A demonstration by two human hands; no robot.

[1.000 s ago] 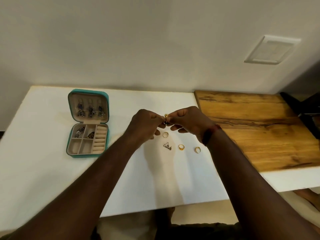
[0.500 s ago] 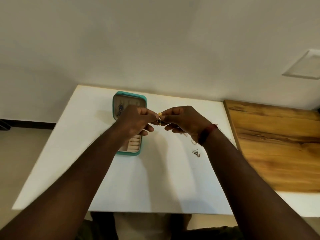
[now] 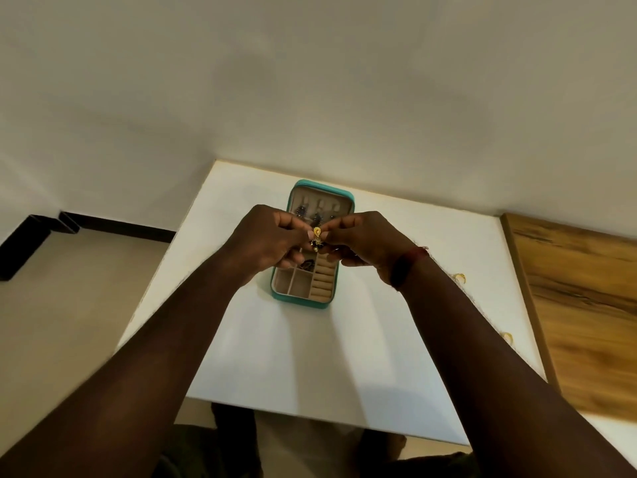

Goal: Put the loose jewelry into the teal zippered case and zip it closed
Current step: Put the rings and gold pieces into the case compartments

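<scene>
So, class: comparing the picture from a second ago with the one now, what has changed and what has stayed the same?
Both hands, the left hand and right hand, have carried the gold earring leftward from above the loose rings to over the open teal case. The view has swung left too, so only two rings show at the right. Unchanged: the earring is still pinched between both hands, and the case lies open on the white table.

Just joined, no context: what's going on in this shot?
A person is packing jewelry. Both hands, left hand and right hand, pinch a small gold earring between the fingertips, just above the open teal case on the white table. Some earrings already hang in the lid. At least two gold rings lie loose on the table by the right forearm. The case is not yet zipped.
</scene>
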